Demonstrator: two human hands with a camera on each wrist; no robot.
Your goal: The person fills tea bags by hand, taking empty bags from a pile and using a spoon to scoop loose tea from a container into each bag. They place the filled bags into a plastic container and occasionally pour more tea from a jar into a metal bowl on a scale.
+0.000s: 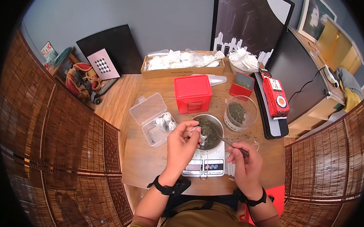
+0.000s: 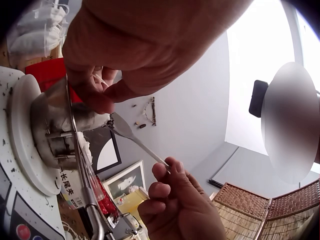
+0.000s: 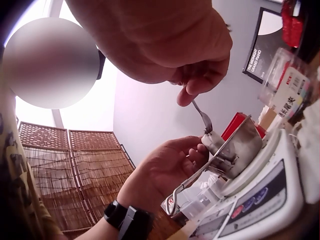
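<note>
My left hand [image 1: 182,145] pinches a small white tea bag [image 1: 202,140] by its top, its string showing at the fingers. Held in my right hand [image 1: 248,164] is a metal spoon [image 1: 225,140], its bowl at the mouth of the bag. Dark leaf bits sit at the spoon's tip in the left wrist view. Right below is a metal pot [image 3: 245,145] with a long wire handle and dried tea leaves [image 1: 208,127] inside. The pot stands on a white kitchen scale [image 1: 195,169]. Fingers hide part of the bag.
Left of the pot lies an open clear plastic box [image 1: 148,111] with filled bags. Behind it stands a red tin [image 1: 193,97]. A clear tub [image 1: 253,117] of leaves, a small open red tin [image 1: 241,86] and a red packet [image 1: 275,96] stand right. A cardboard box [image 1: 180,72] is at the back.
</note>
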